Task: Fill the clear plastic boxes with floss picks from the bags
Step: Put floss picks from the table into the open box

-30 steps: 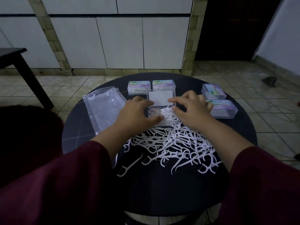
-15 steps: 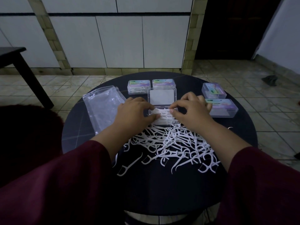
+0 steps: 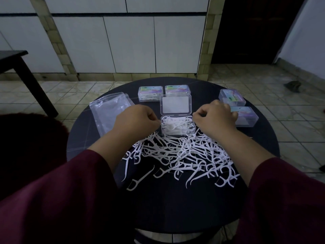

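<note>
An open clear box [image 3: 177, 128] sits mid-table, packed with white floss picks, its lid [image 3: 175, 104] flipped back behind it. My left hand [image 3: 137, 120] has curled fingers, and their tips are against the box's left wall. My right hand [image 3: 216, 117] is curled the same way at the box's right wall. Whether either hand also pinches a pick is hidden. A loose pile of floss picks [image 3: 179, 155] spreads in front of the box, between my forearms.
Clear plastic bags [image 3: 109, 113] lie flat at the left of the round black table [image 3: 175, 208]. Two shut filled boxes [image 3: 150, 93] stand behind the lid and two more shut boxes [image 3: 232, 97] at the right. A dark side table [image 3: 21, 67] stands on the tiled floor at far left.
Both hands were over the middle of the box, pressing picks in. They have drawn apart to its left and right walls, so the picks inside now show.
</note>
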